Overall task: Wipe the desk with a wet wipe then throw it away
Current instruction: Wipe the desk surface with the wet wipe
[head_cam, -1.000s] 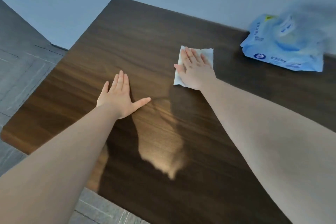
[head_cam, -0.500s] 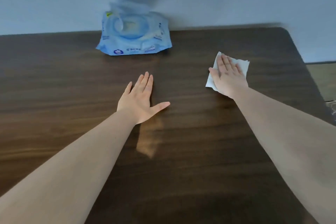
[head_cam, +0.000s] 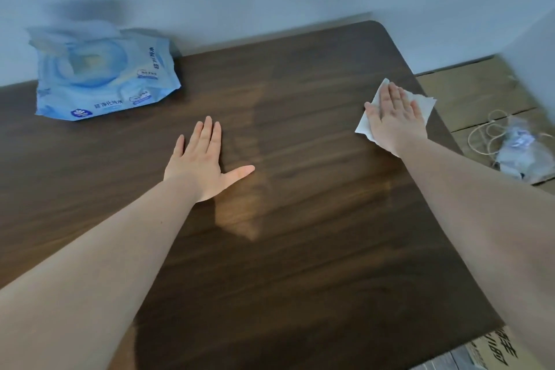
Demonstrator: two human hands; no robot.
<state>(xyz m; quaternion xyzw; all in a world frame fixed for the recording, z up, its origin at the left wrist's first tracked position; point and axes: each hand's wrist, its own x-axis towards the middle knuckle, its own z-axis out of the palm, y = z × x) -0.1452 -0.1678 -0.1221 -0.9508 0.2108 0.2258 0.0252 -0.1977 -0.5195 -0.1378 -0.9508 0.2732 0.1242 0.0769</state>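
A dark wooden desk [head_cam: 300, 249] fills the head view. My right hand [head_cam: 393, 117] lies flat on a white wet wipe [head_cam: 423, 103] and presses it to the desk close to the right edge. The wipe's corners show around my fingers and beside my thumb. My left hand [head_cam: 204, 162] rests flat on the middle of the desk, fingers together, thumb spread, holding nothing.
A blue pack of wet wipes [head_cam: 102, 75] lies at the back left of the desk, against the pale wall. Off the desk's right edge sits a cardboard box [head_cam: 474, 96] with a coiled cable [head_cam: 492, 129] and a plastic bag [head_cam: 522, 153]. Another printed carton [head_cam: 492, 351] shows at bottom right.
My right hand has slid the wipe from the left part of the desk across to its right edge. My view has turned right with it. My left hand has stayed flat.
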